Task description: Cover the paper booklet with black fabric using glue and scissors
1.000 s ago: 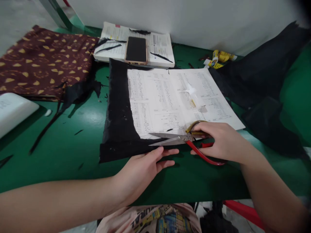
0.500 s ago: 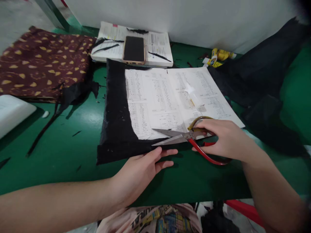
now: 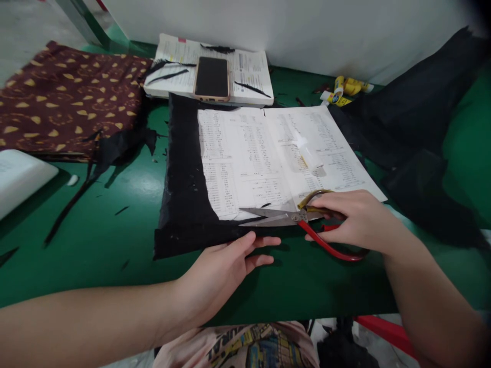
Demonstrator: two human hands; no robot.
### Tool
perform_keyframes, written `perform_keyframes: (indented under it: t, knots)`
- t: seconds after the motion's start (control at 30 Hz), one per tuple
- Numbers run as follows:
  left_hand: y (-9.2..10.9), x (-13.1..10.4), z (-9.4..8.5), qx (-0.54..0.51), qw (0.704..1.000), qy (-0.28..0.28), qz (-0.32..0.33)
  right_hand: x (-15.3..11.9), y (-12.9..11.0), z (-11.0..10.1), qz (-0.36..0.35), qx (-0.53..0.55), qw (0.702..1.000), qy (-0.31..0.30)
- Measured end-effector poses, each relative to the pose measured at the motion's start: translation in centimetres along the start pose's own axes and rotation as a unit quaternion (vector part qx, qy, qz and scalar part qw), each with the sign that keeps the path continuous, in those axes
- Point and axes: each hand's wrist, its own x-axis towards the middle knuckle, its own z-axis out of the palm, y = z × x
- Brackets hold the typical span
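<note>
My right hand (image 3: 355,220) grips a pair of scissors (image 3: 299,216) with one red handle and one yellowish-brown handle. Their blades point left and are slightly apart, over the near edge of the printed sheet (image 3: 249,168) and the black cloth (image 3: 184,199). That cloth lies under the sheet and shows along its left and near sides. By the near edge of the cloth rests my left hand (image 3: 222,271), fingers stretched out and apart. Its thumb tip is at the cloth's edge; whether it presses on it I cannot tell. A small clear tube (image 3: 307,156) lies on the sheet.
Behind the sheet, a phone (image 3: 211,76) lies on a thick book (image 3: 253,66) with black scraps. A brown patterned cloth-covered item (image 3: 72,102) is at left, above a white object (image 3: 23,179). Yellow glue tubes (image 3: 345,89) and dark cloth (image 3: 414,102) lie right, by the wall.
The scissor blades have closed partway, and the right hand's grip has tightened a little. My left hand stays in the same place.
</note>
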Motion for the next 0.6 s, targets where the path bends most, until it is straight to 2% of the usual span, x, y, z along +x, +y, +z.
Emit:
perform_keyframes:
  t: [0.6]
  knots:
    - [-0.16,-0.16,-0.33,-0.002,1.000,0.008,-0.026,-0.16,0.25,0.06,-0.004,-0.020,1.000,-0.012]
